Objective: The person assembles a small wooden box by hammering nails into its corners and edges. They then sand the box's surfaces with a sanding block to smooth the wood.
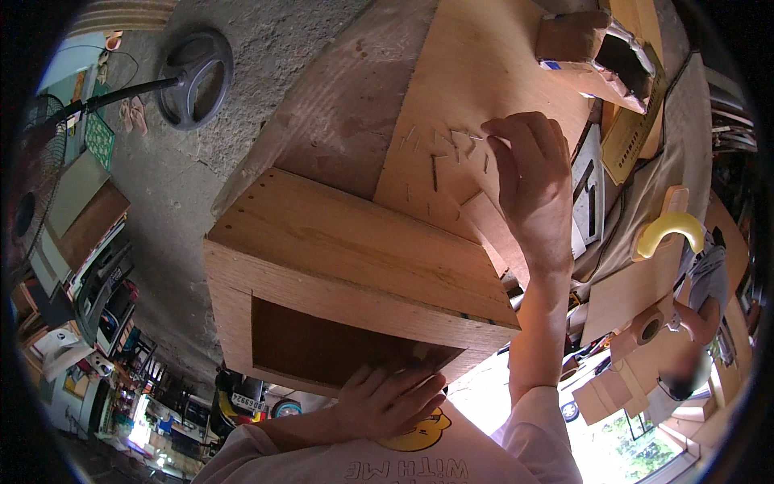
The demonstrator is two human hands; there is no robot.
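The smooth, grained wooden box (347, 235), close against the torso (419, 448), looks already joined, dark dots (261, 185) like nail heads marking its left end. The left hand (389, 401) rests at its near edge, fingers extended, clutching nothing visible. Beyond, thin metal nails (435, 173) lie scattered, apparently unused, on flat plywood (476, 73). The right hand (530, 165) curls beside them; whether its fingertips pinch one, I cannot tell

There are about a dozen thin grey metal nails (435, 173), one hollow tan wooden box (363, 242), one torn brown cardboard carton (572, 37).
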